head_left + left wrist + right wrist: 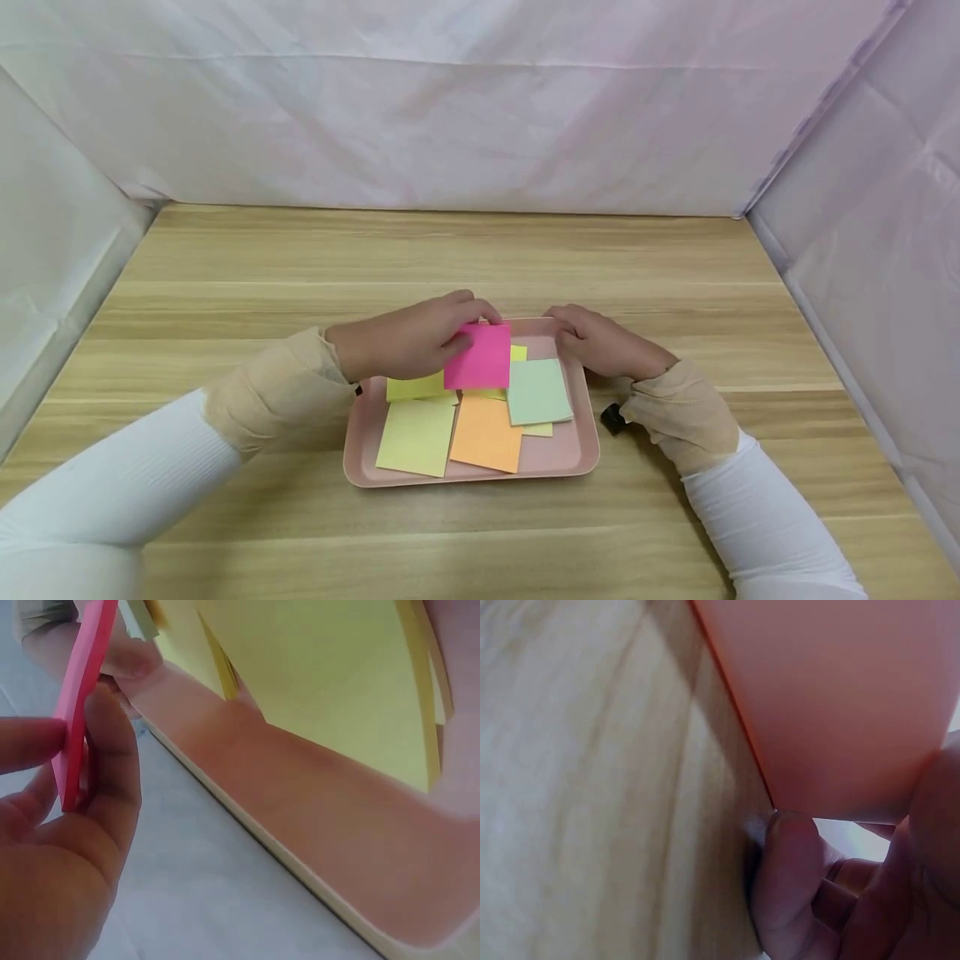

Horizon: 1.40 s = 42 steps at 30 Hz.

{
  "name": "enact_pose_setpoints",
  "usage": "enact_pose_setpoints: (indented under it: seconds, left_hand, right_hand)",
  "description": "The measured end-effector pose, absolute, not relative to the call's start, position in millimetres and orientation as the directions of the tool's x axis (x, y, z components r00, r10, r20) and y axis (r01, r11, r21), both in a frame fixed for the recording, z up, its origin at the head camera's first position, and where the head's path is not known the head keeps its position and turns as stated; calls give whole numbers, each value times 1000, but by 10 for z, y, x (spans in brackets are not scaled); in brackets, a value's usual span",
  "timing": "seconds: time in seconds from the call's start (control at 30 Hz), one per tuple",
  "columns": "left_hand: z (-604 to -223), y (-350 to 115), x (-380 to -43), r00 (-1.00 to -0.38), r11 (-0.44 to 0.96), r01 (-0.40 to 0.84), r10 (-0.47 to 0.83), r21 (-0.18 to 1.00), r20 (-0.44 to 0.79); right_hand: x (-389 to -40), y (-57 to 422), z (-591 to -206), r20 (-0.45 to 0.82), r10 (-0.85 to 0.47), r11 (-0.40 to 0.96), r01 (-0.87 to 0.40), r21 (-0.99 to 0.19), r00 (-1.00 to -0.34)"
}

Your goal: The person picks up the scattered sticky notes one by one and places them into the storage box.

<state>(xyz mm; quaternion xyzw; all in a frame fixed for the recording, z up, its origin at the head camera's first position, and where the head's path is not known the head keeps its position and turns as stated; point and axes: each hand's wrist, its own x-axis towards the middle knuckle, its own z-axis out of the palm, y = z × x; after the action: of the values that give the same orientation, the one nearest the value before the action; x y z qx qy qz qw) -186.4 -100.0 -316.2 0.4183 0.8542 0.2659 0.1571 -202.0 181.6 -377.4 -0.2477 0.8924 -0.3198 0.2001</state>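
My left hand (420, 337) pinches a bright pink sticky note pad (480, 358) between thumb and fingers, over the far side of a pink tray (360, 454). The left wrist view shows the thickness of the pad (84, 690) edge-on. At the tray's far right corner, my right hand (603, 342) grips the rim, the thumb on the inner side. Inside the tray lie a pale yellow pad (415, 437), an orange pad (487, 433) and a light green pad (538, 392). Brighter yellow pads (414, 388) show partly, covered by the pink one and my left hand.
The tray rests on a wood-grain table (300, 533). White sheeting (450, 125) hangs behind the table and along both sides. A small black object (612, 418) is beside my right wrist.
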Motion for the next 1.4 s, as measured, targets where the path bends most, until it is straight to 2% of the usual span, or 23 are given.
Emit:
enact_pose_setpoints:
  seconds: [0.27, 0.63, 0.8, 1.0, 1.4]
  left_hand:
    - [-3212, -995, -1842, -557, 524, 685, 825, 506, -99]
    - [-3294, -1037, -1840, -541, 548, 754, 831, 362, -132]
    - [-3294, -1056, -1813, -544, 568, 738, 820, 364, -178]
    - [-3288, -1054, -1792, -560, 598, 740, 801, 309, -211]
    - [-3283, -1047, -1778, -541, 583, 736, 812, 343, -221]
  right_hand:
    - [-2024, 1808, -3776, -196, -567, 671, -311, -673, -800]
    - [-2029, 1798, -3772, -201, -568, 662, -298, -687, -798]
    - [-2037, 1790, -3768, -200, -572, 665, -308, -681, -795]
    - [-2039, 1787, -3742, -193, -585, 660, -323, -679, -788]
    - [-1990, 1812, -3753, -191, -580, 656, -315, -686, -792]
